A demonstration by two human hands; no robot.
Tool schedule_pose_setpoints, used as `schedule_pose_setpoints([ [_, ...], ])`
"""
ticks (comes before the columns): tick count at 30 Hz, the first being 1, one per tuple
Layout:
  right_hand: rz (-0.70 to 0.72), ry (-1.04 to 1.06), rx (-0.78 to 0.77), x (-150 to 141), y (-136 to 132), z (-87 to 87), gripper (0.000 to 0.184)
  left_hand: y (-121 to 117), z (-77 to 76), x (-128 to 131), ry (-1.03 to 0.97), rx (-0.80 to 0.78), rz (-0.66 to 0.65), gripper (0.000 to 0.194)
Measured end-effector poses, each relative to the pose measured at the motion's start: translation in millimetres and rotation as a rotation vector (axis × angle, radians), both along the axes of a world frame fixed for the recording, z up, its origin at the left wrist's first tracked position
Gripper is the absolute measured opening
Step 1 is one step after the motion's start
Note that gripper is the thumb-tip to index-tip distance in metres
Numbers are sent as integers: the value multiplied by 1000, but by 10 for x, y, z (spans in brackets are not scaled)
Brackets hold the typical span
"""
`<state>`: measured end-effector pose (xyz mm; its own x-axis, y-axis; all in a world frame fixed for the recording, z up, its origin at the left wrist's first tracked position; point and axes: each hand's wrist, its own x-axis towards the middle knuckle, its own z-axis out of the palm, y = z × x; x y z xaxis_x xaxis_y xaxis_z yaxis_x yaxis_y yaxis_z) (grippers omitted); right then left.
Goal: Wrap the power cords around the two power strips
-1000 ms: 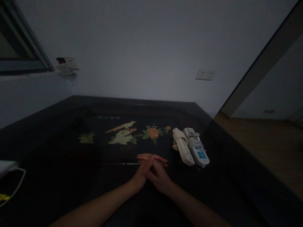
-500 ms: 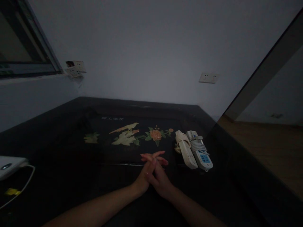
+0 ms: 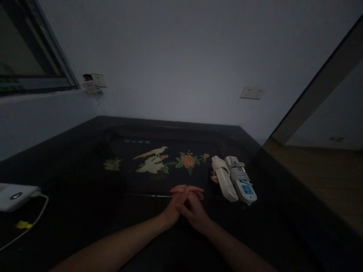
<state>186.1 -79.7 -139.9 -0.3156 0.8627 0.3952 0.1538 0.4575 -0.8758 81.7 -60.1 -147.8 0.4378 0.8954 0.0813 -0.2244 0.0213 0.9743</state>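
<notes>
The left hand (image 3: pixel 173 207) and the right hand (image 3: pixel 195 211) are pressed together, fingers crossed, holding only each other. They are on the near side of the black table (image 3: pixel 147 234). Two power strips, one cream (image 3: pixel 225 183) and one gray (image 3: pixel 241 183), lie side by side to their right.

Behind the black tabletop (image 3: pixel 181 132), I see a dimly lit pale wall (image 3: pixel 176 56), with a dark-framed window (image 3: pixel 31 49) to its left and brown flooring (image 3: pixel 320 173) to its right.
</notes>
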Motion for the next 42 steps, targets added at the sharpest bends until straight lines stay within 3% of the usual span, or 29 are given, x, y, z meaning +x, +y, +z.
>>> schedule_pose_setpoints([
  [4, -7, 1, 2, -15, -29, -41, 40, -14, -12, 1, -56, 35, -62, 43],
  [18, -8, -14, -33, -32, -60, -98, 49, -39, 50, 1, 1, 41, -34, 50],
  [26, -77, -5, -42, -93, -107, -112, 49, -62, 31, -21, 22, 112, -63, 49],
  [34, -86, 29, -60, -138, -150, -161, 47, -125, 138, -35, 0, 73, -79, 49],
  [42, -96, 41, -88, -145, -185, -86, 41, -119, 82, -33, -27, 74, -98, 49],
])
